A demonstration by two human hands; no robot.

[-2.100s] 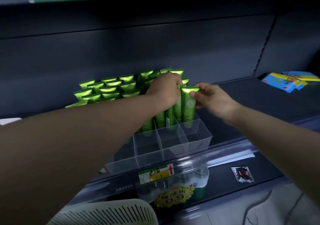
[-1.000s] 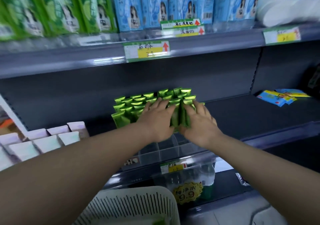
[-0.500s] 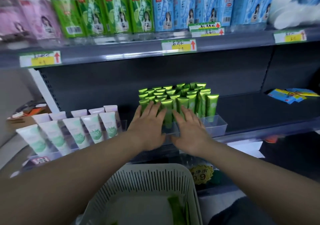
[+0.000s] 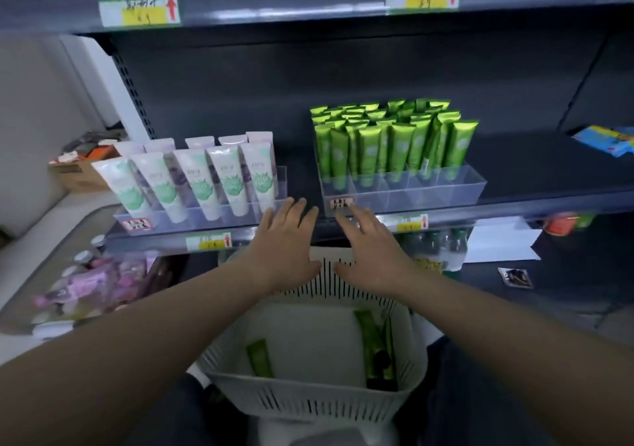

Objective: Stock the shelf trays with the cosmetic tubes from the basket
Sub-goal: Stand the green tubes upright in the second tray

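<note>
Head view: left hand (image 4: 288, 239) and right hand (image 4: 370, 250) side by side over far rim of basket (image 4: 308, 401), palms down, grip wide, fingers spread, holding nothing. Loose tubes (image 4: 372, 342) lie in basket. Shelf tray (image 4: 459, 188) holds upright green tubes (image 4: 394, 140). White tubes (image 4: 192, 178) stand at left.

Right tray (image 4: 463, 188): clear; metallic green tubes (image 4: 399, 147).
Left tray, near row: white tubes (image 4: 228, 181), mint-green motif; far row: lilac tubes (image 4: 200, 142).
Basket (image 4: 308, 401): off-white, slit pattern.
Shelf (image 4: 531, 171): dark slate.
Price labels (image 4: 139, 11): yellow, green-edged, red arrow.
Far-right packets (image 4: 607, 140): blue, yellow.
</note>
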